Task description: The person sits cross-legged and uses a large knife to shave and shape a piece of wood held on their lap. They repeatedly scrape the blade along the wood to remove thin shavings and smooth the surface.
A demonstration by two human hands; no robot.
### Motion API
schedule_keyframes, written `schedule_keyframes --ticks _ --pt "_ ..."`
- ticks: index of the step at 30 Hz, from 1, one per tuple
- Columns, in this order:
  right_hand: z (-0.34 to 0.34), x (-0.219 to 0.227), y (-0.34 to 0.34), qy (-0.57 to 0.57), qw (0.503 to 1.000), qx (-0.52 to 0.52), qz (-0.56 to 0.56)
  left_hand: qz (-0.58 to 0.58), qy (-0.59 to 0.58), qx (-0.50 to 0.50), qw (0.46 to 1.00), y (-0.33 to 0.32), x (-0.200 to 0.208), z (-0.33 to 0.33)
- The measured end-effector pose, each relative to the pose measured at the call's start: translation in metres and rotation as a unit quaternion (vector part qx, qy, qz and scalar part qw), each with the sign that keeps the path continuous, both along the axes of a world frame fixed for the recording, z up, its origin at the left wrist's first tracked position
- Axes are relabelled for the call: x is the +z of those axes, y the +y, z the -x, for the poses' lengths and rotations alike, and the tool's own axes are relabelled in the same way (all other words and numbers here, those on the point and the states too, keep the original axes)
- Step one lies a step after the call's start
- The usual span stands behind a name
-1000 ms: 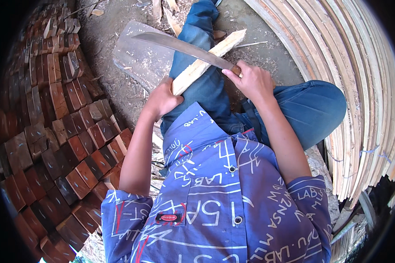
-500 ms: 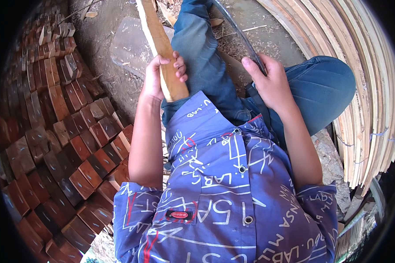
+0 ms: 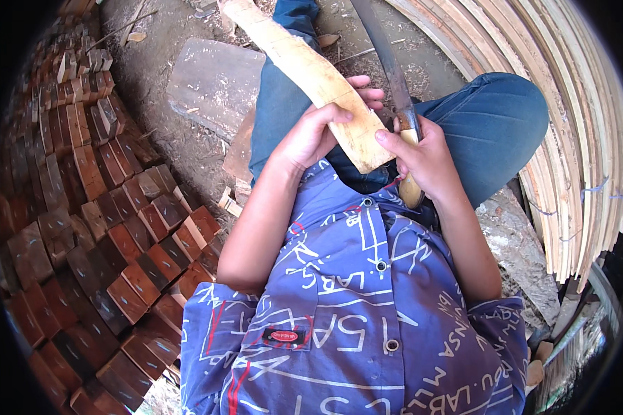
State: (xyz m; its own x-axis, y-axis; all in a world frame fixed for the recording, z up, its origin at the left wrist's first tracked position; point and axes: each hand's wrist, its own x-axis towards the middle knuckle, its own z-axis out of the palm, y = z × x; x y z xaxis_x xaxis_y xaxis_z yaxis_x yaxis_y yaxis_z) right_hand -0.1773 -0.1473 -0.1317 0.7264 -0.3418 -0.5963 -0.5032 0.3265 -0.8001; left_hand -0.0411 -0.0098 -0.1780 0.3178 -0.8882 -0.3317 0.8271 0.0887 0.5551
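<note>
A pale, slightly curved piece of wood point(image 3: 304, 66) slants across my lap, its square lower end close to my right hand. My left hand point(image 3: 318, 131) grips it near that end, thumb on the broad face and fingertips showing past the far edge. In my right hand point(image 3: 426, 159) is a machete point(image 3: 387, 66), held by its light wooden handle with the long dark blade pointing up and away. My right thumb reaches to the end of the wood and seems to touch it.
Stacked reddish-brown wood blocks point(image 3: 90, 228) fill the left side. Long bent pale wood strips point(image 3: 533, 90), tied in bundles, curve along the right. A flat board point(image 3: 218, 86) lies on the ground ahead among shavings. My bent knee point(image 3: 512, 131) is at the right.
My left hand has brought the wood to the right and turned its broad face up. The machete now stands more upright, and its handle shows. The two hands are closer together.
</note>
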Motion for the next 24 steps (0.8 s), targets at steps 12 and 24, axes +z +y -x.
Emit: schedule_keyframes --ticks 12,24 --pt "-0.004 -0.010 0.003 0.005 0.999 0.032 0.013 -0.182 -0.079 -0.161 0.967 0.027 0.015 -0.038" --pt "-0.016 -0.004 0.011 0.024 0.992 0.083 0.092 -0.514 -0.469 -0.225 0.682 0.102 0.033 -0.053"
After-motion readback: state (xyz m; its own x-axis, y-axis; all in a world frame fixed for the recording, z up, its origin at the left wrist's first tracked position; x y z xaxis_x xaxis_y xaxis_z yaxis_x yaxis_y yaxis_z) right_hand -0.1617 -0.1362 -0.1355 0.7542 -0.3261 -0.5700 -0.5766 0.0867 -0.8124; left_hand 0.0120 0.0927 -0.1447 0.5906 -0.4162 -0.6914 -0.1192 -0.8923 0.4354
